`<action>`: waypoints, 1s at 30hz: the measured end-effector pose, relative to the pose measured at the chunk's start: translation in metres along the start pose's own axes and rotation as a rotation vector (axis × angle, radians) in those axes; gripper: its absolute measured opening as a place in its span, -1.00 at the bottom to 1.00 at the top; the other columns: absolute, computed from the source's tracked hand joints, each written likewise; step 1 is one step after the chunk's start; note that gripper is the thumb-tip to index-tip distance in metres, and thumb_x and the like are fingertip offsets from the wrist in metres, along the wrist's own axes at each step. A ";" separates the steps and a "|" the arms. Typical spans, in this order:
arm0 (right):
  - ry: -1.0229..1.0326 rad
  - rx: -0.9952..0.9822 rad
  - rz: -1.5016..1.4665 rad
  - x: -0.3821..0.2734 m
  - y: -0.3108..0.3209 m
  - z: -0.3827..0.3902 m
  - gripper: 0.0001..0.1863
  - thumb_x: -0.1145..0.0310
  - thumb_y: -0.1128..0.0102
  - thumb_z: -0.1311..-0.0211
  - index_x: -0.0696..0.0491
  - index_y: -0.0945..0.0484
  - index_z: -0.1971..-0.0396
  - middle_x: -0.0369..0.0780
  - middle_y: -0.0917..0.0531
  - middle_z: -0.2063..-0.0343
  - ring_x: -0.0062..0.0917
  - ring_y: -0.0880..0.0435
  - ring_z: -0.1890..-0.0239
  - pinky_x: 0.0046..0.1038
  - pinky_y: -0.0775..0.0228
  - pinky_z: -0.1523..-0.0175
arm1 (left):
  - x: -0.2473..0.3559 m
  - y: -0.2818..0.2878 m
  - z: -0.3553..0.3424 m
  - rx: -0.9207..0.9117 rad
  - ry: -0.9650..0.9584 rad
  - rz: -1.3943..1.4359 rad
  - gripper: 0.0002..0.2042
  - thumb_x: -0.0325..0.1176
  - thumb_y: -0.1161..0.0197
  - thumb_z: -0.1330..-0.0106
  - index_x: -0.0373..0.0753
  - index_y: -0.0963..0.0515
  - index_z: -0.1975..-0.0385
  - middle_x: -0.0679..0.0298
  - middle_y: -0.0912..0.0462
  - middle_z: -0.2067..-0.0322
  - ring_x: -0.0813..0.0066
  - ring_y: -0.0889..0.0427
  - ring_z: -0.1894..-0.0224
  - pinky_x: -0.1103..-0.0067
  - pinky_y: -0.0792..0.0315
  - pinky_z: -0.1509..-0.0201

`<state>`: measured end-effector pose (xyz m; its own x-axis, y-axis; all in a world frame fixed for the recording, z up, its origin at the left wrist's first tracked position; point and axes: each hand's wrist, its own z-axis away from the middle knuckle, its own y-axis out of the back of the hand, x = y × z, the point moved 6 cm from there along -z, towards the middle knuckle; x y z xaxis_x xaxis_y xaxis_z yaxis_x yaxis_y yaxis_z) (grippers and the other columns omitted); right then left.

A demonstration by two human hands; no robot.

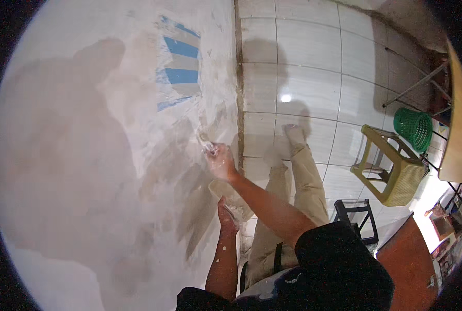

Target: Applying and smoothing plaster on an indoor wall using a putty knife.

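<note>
My right hand (221,161), smeared with white, is closed round a putty knife (205,141) whose coated blade is at the wall (153,176). Lower down, my left hand (227,216) grips a pale, open-topped tub (219,189) from below and the side; my right forearm passes in front of part of it. White spots dot my left forearm. The wall is coated in uneven white and grey putty, some of it damp-looking. Above my right hand, a patch of blue and beige stripes (181,63) shows through the coating.
White floor tiles (308,41) meet the wall along a dirty edge. To the right stand an olive plastic stool (404,179), a dark stool (363,220) and a green basket (413,129). A wooden tabletop (456,119) is at the far right. My shadow falls across the wall.
</note>
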<state>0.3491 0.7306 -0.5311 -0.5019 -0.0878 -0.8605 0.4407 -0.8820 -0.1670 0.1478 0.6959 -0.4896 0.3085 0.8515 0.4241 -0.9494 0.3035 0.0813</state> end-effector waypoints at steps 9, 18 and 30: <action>0.084 0.106 -0.519 0.082 0.076 -0.043 -0.80 0.31 -0.15 -0.22 0.15 -0.56 0.34 -0.23 -0.58 0.42 -0.56 -0.50 0.39 -0.44 -0.36 0.27 | 0.010 -0.045 0.052 -0.306 -0.006 0.062 -0.45 0.01 -0.04 -0.26 -0.15 -0.25 -0.18 0.14 -0.42 -0.04 0.09 -0.44 -0.06 0.15 -0.36 -0.14; 0.029 0.054 -0.292 0.143 -0.017 -0.087 -0.95 0.50 -0.08 -0.16 0.03 -0.51 0.45 -0.31 -0.52 0.39 -0.57 -0.49 0.29 -0.54 -0.32 0.22 | 0.029 0.015 0.031 -0.129 -0.089 0.073 -0.41 0.03 -0.04 -0.25 -0.15 -0.21 -0.22 0.14 -0.37 -0.11 0.10 -0.38 -0.12 0.15 -0.27 -0.21; -0.033 -0.506 -0.355 -0.057 0.018 0.029 -0.65 0.26 -0.06 -0.29 -0.01 -0.39 -0.05 -0.08 -0.45 -0.06 -0.32 -0.43 -0.11 -0.27 -0.22 -0.23 | 0.055 -0.006 0.097 -0.422 -0.155 0.244 -0.44 0.01 0.03 -0.29 -0.22 -0.25 -0.19 0.16 -0.44 -0.06 0.17 -0.47 -0.06 0.24 -0.37 -0.13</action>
<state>0.3639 0.7064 -0.4715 -0.7016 0.1498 -0.6966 0.5370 -0.5314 -0.6551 0.1644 0.6990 -0.3792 0.0380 0.8555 0.5165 -0.8762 0.2770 -0.3944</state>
